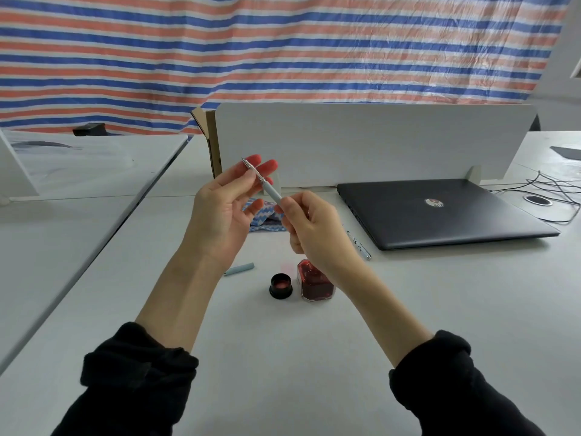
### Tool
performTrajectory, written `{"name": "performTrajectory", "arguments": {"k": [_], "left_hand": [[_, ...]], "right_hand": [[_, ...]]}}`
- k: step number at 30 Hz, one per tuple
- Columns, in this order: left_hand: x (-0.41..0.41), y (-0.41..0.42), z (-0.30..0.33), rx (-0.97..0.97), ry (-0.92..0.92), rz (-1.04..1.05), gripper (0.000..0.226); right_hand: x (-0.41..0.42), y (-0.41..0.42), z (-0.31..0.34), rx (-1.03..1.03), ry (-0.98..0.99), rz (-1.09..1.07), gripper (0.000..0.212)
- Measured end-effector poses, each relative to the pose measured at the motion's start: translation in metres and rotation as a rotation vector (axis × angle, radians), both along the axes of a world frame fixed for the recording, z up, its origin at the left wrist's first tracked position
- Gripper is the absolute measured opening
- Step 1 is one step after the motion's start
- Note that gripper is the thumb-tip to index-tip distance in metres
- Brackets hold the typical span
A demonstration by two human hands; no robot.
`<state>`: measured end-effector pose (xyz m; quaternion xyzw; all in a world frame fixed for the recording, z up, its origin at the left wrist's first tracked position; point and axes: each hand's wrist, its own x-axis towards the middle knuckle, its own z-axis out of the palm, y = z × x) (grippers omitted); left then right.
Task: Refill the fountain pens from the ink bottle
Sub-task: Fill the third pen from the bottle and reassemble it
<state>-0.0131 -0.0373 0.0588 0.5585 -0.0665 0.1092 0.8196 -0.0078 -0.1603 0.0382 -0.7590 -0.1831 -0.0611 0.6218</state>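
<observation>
Two hands hold one pen [266, 184] above the desk [283, 357]. Right hand [309, 229] pinches the barrel end; left hand [224, 209] pinches near the nib, other fingers spread. Ink bottle [315, 284] stands open below the right hand, its cap [280, 286] beside it. Pen cap [239, 269] off. Filling apparently not finished; a second pen [360, 245] lies near the laptop [440, 212].
</observation>
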Motion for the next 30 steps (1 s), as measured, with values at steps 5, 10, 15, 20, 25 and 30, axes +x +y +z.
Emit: {"name": "performTrajectory", "arguments": {"k": [5, 10, 15, 20, 25, 30], "left_hand": [[0.002, -0.002, 0.0, 0.015, -0.007, 0.018, 0.01], [0.002, -0.003, -0.002, -0.034, 0.061, -0.01, 0.013], [-0.001, 0.0, 0.0, 0.046, 0.066, -0.099, 0.025], [-0.005, -0.003, 0.003, 0.182, 0.034, -0.13, 0.035], [-0.008, -0.007, 0.004, 0.305, 0.02, -0.031, 0.042], [-0.003, -0.001, 0.003, 0.192, 0.043, 0.024, 0.018]], "right_hand": [[-0.004, 0.002, 0.001, -0.045, 0.007, 0.046, 0.022], [-0.005, 0.0, 0.002, -0.066, -0.015, 0.01, 0.012], [-0.002, 0.0, 0.003, 0.014, 0.067, 0.058, 0.024], [-0.002, 0.001, 0.004, -0.009, 0.075, 0.052, 0.035], [-0.004, 0.0, 0.002, -0.076, 0.063, 0.038, 0.022], [-0.002, 0.001, 0.001, -0.048, 0.041, 0.033, 0.023]]}}
